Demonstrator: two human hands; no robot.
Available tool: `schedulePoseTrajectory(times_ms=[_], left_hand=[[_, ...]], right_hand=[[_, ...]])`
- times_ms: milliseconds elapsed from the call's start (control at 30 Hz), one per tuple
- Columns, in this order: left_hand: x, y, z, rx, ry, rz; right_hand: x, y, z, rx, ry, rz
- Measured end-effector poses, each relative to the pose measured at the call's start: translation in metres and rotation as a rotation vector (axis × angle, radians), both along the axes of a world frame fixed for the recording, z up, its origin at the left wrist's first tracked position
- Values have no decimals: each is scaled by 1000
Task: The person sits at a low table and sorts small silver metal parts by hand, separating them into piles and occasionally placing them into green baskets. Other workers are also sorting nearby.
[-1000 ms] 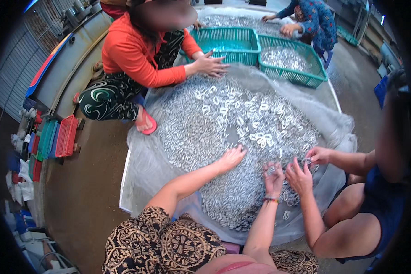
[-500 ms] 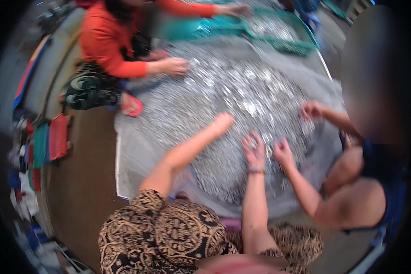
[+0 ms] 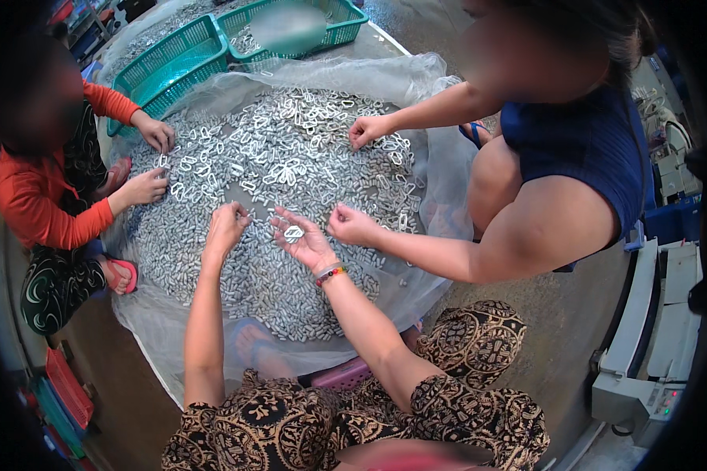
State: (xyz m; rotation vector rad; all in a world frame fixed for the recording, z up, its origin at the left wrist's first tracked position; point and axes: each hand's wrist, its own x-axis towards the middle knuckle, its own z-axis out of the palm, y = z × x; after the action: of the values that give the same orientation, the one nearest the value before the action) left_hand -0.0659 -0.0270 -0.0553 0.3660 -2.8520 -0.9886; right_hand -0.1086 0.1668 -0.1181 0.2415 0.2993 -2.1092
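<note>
Head view: cradling a few pale loops (image 3: pixel 293 232) in the right hand (image 3: pixel 311 248), with fingers apart; holding the left hand (image 3: pixel 226 228) at the pile (image 3: pixel 181 243), with grip impossible to tell; with few gathered, many left on the mesh sheet (image 3: pixel 441 250).

Brown floor (image 3: pixel 577 337); grey machine (image 3: pixel 620 399) far R w/ tiny red & grn lights (image 3: pixel 668 411) lit.

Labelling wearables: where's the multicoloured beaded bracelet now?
Head view, just left of centre, lower half: the bracelet circles the wrist of the person's upturned right hand, over the heap of small silvery pieces.
</note>
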Motion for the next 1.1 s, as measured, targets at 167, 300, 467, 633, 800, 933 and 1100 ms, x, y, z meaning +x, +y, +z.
schedulePoseTrajectory(times_ms=[167, 300, 467, 633, 800, 933, 1100], left_hand=[[5, 14, 17, 200, -59, -57], [7, 26, 24, 66, 78, -51], [20, 35, 29, 528, -165, 134], [31, 31, 13, 752, -142, 293], [28, 29, -16, 194, 14, -93], [30, 29, -11, 288, -157, 16], [35, 30, 12, 657, -95, 216]], right_hand=[[6, -14, 2, 260, 166, 30], [9, -16, 8, 273, 254, 58], [6, -15, 6, 365, 287, -6], [13, -19, 5, 244, 219, -68], [23, -25, 5, 254, 279, 27], [23, -24, 1, 283, 188, -40], [25, -26, -4, 79, 62, 13]])
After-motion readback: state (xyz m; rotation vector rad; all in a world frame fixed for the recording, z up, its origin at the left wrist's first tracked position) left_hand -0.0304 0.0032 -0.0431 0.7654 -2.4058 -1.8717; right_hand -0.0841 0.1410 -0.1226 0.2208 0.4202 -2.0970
